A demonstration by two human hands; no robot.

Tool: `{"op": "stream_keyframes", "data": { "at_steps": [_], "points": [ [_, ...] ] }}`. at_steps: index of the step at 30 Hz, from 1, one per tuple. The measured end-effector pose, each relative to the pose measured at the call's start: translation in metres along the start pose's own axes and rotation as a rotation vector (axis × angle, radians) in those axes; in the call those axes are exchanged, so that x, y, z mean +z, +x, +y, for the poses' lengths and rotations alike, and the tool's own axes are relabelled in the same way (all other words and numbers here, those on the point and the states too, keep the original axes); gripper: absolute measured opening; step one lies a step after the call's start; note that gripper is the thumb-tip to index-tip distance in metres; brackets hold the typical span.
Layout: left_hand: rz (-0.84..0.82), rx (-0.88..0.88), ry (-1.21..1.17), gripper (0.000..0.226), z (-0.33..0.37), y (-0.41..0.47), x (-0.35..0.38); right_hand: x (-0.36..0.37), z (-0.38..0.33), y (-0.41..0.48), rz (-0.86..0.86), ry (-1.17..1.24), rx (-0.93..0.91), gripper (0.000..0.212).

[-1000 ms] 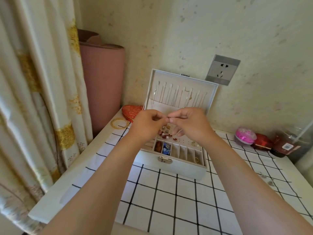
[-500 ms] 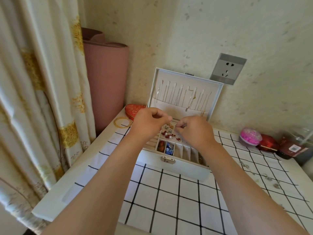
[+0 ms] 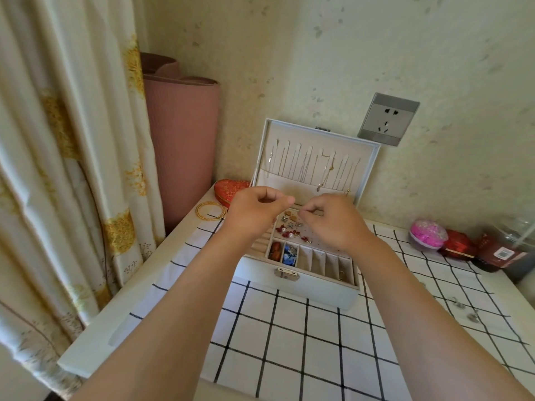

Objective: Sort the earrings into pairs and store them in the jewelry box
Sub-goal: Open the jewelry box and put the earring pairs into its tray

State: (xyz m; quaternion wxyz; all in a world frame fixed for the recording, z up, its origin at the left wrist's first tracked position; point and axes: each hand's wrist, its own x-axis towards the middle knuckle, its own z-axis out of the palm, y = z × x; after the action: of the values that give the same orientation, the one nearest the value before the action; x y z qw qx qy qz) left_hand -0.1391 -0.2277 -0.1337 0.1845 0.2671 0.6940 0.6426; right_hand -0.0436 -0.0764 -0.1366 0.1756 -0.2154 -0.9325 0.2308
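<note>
Left hand (image 3: 257, 209), right hand (image 3: 333, 222): fingers curled into pinches, close together above open jewelry box (image 3: 295, 287) on bench (image 3: 115, 314). Cannot tell what the pinches hold. Earrings (image 3: 291, 231) on box's stud panel. Best: lower slowly, seat beside matching mate.

Rolled pink mat (image 3: 182, 146) (upright by curtain (image 3: 72, 169)), gold bangles (image 3: 210, 210), wall socket (image 3: 388, 120)

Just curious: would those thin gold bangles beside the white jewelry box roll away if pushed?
Probably not: the thin gold bangles lie flat on the table, so they would likely slide. They look like stiff, light hoops; being several loose rings, they may scatter.
</note>
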Motion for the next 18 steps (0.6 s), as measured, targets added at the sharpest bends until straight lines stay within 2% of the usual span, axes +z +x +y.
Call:
{"op": "stream_keyframes", "data": {
  "at_steps": [2,5,8,12,18],
  "points": [
    [-0.005,-0.011,-0.039,0.014,0.001,-0.001,0.002,-0.009,-0.007,0.0,0.03,0.172,0.01,0.012],
    [-0.021,-0.039,-0.1,0.015,0.004,-0.003,0.006,-0.023,-0.02,-0.006,-0.067,0.424,0.044,0.009],
    [-0.028,-0.072,-0.165,0.015,0.005,-0.006,0.009,-0.028,-0.023,-0.011,-0.1,0.549,0.042,0.013],
    [-0.049,-0.096,-0.168,0.016,0.008,-0.009,0.011,-0.03,-0.021,-0.012,-0.059,0.633,0.041,0.021],
    [-0.092,-0.1,-0.144,0.017,0.008,-0.009,0.011,-0.028,-0.017,-0.008,0.041,0.61,0.049,0.015]
  ]
}}
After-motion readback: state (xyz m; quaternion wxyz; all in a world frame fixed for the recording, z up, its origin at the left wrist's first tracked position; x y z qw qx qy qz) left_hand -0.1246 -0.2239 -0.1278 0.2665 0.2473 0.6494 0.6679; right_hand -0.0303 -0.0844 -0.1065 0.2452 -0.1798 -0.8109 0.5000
